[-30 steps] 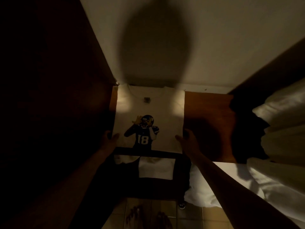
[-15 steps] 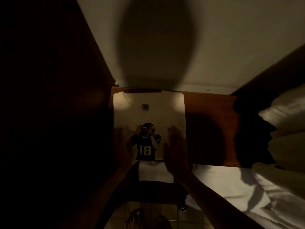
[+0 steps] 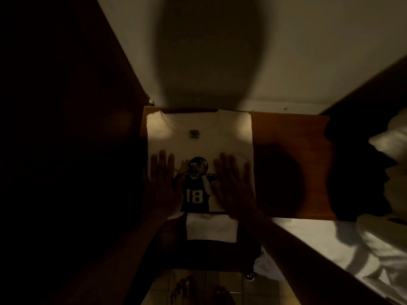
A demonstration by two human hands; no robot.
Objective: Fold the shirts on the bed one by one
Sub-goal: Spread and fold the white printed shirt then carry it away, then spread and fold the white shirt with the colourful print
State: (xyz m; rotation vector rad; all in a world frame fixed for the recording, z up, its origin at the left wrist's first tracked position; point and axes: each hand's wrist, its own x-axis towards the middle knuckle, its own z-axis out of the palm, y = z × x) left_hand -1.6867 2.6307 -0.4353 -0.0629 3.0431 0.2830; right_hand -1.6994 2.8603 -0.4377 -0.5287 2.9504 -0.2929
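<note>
Both hands have slid up from the near edge of the folded shirt onto its front, and the shirt now lies a little farther down the wooden top than a second ago.

At 9 o'clock of the print, the left hand (image 3: pixel 161 183) lies flat on the cloth, fingers straight and spread, gripping nothing. Between the hands sits the white folded T-shirt with a dark football-player print numbered 18 (image 3: pixel 198 139), resting on the orange-brown wooden tabletop (image 3: pixel 286 133) — not on the bed. At 3 o'clock of the print, the right hand (image 3: pixel 234 186) is likewise flat and open-fingered, palm down on the fabric. Judging by this, the palms press to smooth the fold and settle the shirt squarely, so the step in hand looks like the final flattening of this one shirt.

The shirt's collar points to 12 o'clock, toward the pale wall (image 3: pixel 308 51), and its folded hem to 6 o'clock, toward the person; its long axis runs 12 to 6. The left edge sits close to the table's left edge, leaving bare wood at 3 o'clock.

Farther right, at 4 o'clock, lies the white rumpled bedding (image 3: pixel 363 245) — whether more shirts wait there I cannot tell in this dim light.
</note>
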